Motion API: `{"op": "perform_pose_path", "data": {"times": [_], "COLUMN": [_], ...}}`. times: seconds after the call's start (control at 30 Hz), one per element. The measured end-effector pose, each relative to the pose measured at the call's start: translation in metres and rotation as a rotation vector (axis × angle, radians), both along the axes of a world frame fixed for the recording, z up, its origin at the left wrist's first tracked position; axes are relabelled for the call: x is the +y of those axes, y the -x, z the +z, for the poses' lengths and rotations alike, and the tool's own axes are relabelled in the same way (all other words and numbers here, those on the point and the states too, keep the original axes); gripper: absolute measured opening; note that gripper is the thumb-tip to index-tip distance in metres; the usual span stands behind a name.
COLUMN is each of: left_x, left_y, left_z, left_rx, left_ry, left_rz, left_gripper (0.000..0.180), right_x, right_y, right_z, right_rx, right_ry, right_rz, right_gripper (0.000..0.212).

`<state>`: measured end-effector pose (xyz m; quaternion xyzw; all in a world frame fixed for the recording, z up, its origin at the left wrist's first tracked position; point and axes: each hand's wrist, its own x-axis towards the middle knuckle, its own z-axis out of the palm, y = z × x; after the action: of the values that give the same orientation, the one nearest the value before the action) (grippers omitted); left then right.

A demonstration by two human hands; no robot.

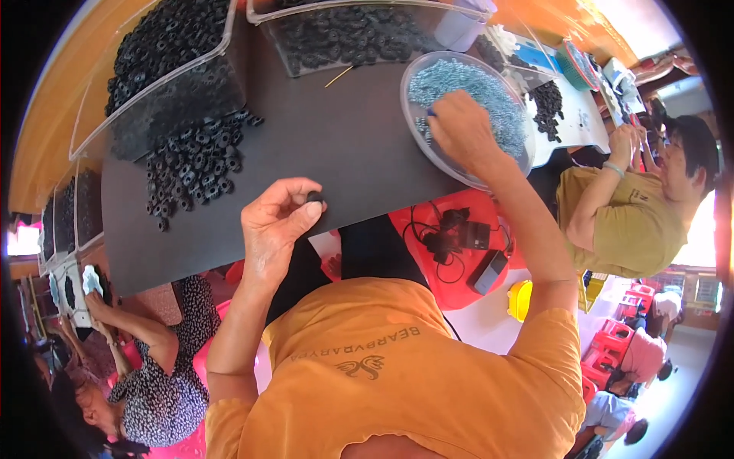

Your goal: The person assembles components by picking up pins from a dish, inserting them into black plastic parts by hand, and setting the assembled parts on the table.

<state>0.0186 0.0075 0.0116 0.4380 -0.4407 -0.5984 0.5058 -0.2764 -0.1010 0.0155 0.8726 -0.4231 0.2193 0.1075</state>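
Observation:
My left hand (277, 222) is raised over the front part of the dark tabletop. Between its thumb and fingers it pinches a small black ring-like part (314, 198). My right hand (462, 130) reaches into a round clear tub (407, 92) full of small shiny silver-blue metal pieces (489, 96). Its fingers are curled down at the pieces, and what they grip, if anything, is hidden. A bit of blue shows at one fingertip. Left of my left hand, a loose pile of black ring-like parts (195, 164) lies on the tabletop (321, 145).
Clear bins (229, 38) of black parts stand at the back. A thin yellowish stick (338, 76) lies near them. Below the table's right edge, a red stool (459, 294) bears cables and a dark box. Co-workers sit to the right (634, 214) and left (160, 398).

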Motion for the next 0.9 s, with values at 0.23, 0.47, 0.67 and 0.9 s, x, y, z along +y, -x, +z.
{"op": "perform_pose_path", "data": {"times": [0.23,0.47,0.67,0.9], "left_x": [-0.006,-0.008,-0.005,-0.003], "left_y": [0.002,0.004,-0.002,-0.013], "left_z": [-0.003,0.0,-0.003,-0.002], "left_rx": [0.055,0.088,0.154,0.214], "left_ry": [-0.044,-0.049,0.011,-0.025], "left_rz": [0.005,0.024,0.144,0.195], "left_gripper": [0.022,0.021,0.019,0.014], "right_x": [0.026,0.061,0.071,0.078], "right_y": [-0.032,-0.107,-0.136,-0.147], "right_z": [0.041,0.028,0.014,0.012], "right_rx": [-0.76,-1.32,-1.487,-1.569], "right_ry": [-0.518,-1.022,-1.216,-1.212], "right_rz": [-0.232,-0.037,0.041,0.03], "right_gripper": [0.011,0.013,0.012,0.012]}}
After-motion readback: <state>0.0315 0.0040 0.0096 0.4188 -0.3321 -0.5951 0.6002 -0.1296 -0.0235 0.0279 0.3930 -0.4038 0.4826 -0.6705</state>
